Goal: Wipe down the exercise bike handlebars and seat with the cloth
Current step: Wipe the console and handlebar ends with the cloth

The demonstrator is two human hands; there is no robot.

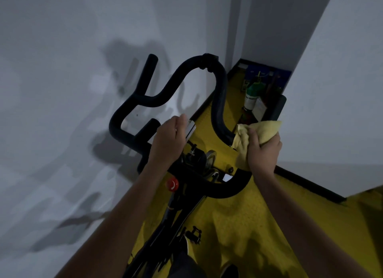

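Note:
The black handlebars (182, 76) of the exercise bike curve up in the middle of the view, above a red knob (172, 184) on the frame. My right hand (264, 151) grips a yellow cloth (261, 132) wrapped round the lower right handlebar section. My left hand (169, 141) rests over the centre of the handlebars beside a silver bracket (190, 129), fingers curled over its edge. The seat is not in view.
A white wall (51, 111) runs close along the left, another wall (331, 91) on the right. The floor (248, 226) is yellow. In the far corner stand a green bottle (251, 97) and a dark box (275, 109). A pedal (193, 235) sticks out below.

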